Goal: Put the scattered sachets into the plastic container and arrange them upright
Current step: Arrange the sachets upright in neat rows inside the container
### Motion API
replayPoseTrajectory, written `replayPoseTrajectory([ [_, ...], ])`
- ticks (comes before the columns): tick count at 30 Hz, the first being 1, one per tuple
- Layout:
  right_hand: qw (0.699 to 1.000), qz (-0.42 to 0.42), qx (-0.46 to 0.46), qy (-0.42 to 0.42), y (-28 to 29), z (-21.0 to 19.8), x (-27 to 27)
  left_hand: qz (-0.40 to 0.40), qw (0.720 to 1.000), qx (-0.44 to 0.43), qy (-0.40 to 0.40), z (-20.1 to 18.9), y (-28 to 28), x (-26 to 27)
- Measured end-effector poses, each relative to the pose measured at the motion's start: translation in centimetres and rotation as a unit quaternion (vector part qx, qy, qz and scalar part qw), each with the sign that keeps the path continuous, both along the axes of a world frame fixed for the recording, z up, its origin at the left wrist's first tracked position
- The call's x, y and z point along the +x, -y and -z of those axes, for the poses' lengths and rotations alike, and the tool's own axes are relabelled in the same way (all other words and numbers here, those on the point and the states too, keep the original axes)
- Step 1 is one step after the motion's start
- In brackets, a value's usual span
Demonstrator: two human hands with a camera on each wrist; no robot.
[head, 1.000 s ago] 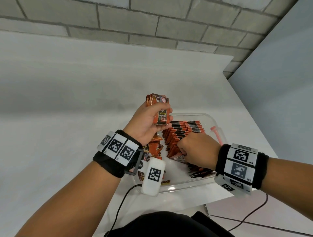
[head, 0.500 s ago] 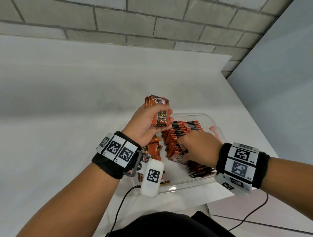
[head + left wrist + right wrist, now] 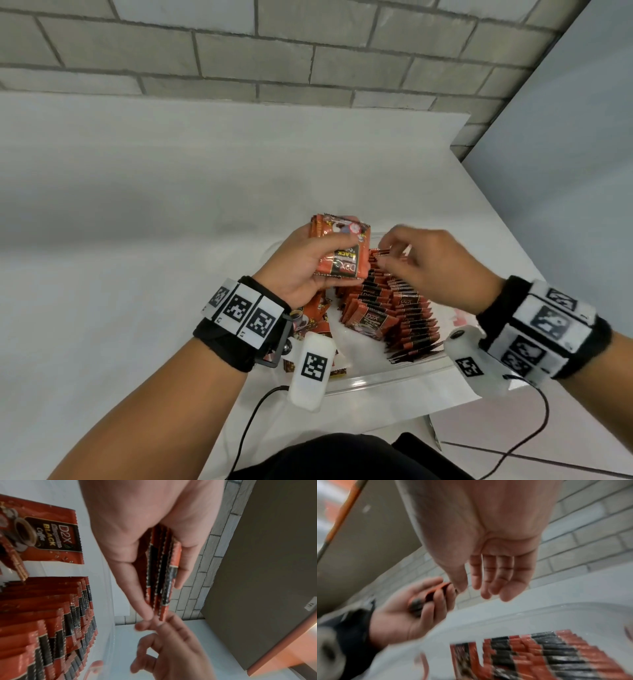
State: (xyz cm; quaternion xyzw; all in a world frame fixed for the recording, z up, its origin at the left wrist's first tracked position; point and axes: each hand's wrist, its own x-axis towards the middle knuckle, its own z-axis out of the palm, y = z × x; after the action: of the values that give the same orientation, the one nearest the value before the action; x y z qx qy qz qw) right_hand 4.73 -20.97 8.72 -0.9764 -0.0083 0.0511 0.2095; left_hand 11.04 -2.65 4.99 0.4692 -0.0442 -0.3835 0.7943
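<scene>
My left hand (image 3: 301,267) grips a stack of orange-and-black coffee sachets (image 3: 342,255) upright above the clear plastic container (image 3: 387,378). In the left wrist view the stack (image 3: 161,568) sits between thumb and fingers. My right hand (image 3: 424,260) hovers beside the stack's right edge, its fingertips close to it. The right wrist view shows this hand (image 3: 489,563) with relaxed fingers and an empty palm. A row of sachets (image 3: 400,315) stands leaning inside the container, under my right hand. Loose sachets (image 3: 317,310) lie in the container's left part, partly hidden by my left wrist.
The container sits near the front right corner of a white table (image 3: 137,240). A brick wall (image 3: 308,51) runs behind it, a grey panel (image 3: 565,171) to the right. Cables (image 3: 246,428) hang from both wrist devices at the table's near edge.
My right hand has left the row of sachets in the container and risen up and left to the stack in my left hand. The left hand kept its grip, almost still.
</scene>
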Motion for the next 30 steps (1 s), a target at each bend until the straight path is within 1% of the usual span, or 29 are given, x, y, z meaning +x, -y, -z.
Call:
replayPoseTrajectory([
  [1,0.994,0.049,0.090,0.029,0.1,-0.5,0.1,0.006,1.000,-0.003,0.005,-0.1,0.1,-0.1],
  [2,0.978,0.096,0.184,0.037,-0.1,-0.8,0.1,0.010,1.000,-0.008,0.008,-0.2,0.1,-0.2],
  [3,0.956,0.134,0.260,0.025,-0.4,-1.0,0.0,0.013,1.000,-0.013,0.011,-0.2,0.2,-0.2],
  [4,0.942,0.151,0.300,0.009,-0.9,-0.9,-0.2,0.016,1.000,-0.017,0.014,-0.3,0.3,-0.2],
  [6,0.945,0.131,0.298,0.001,-1.7,-0.4,-0.6,0.029,0.999,-0.022,0.019,-0.3,0.6,-0.2],
  [8,0.949,0.112,0.294,0.021,-2.1,-0.2,-0.7,0.041,0.999,-0.022,0.020,-0.4,0.8,-0.3],
  [16,0.925,0.131,0.356,0.032,-1.3,0.0,-0.4,0.038,0.999,0.010,0.013,-0.4,1.0,-0.5],
  [20,0.949,0.082,0.302,0.042,-1.6,-0.6,-0.5,0.046,0.998,0.018,0.025,0.0,1.0,-0.7],
  [22,0.947,0.090,0.304,0.045,-1.9,-0.6,-0.4,0.034,0.999,0.013,0.026,0.2,1.1,-0.7],
  [23,0.936,0.116,0.328,0.046,-2.0,-0.5,-0.4,0.020,0.999,0.007,0.028,0.2,1.0,-0.7],
  [24,0.917,0.155,0.365,0.040,-2.1,-0.4,-0.4,0.003,1.000,-0.002,0.030,0.1,1.0,-0.8],
  [26,0.865,0.229,0.447,-0.005,-2.1,-0.3,-0.5,-0.030,0.999,-0.018,0.037,0.0,1.0,-0.8],
  [28,0.822,0.249,0.508,-0.065,-1.9,-0.2,-0.7,-0.054,0.997,-0.024,0.045,-0.1,1.0,-0.9],
  [30,0.800,0.241,0.543,-0.078,-1.7,-0.2,-0.6,-0.050,0.997,-0.024,0.045,-0.3,1.0,-1.0],
])
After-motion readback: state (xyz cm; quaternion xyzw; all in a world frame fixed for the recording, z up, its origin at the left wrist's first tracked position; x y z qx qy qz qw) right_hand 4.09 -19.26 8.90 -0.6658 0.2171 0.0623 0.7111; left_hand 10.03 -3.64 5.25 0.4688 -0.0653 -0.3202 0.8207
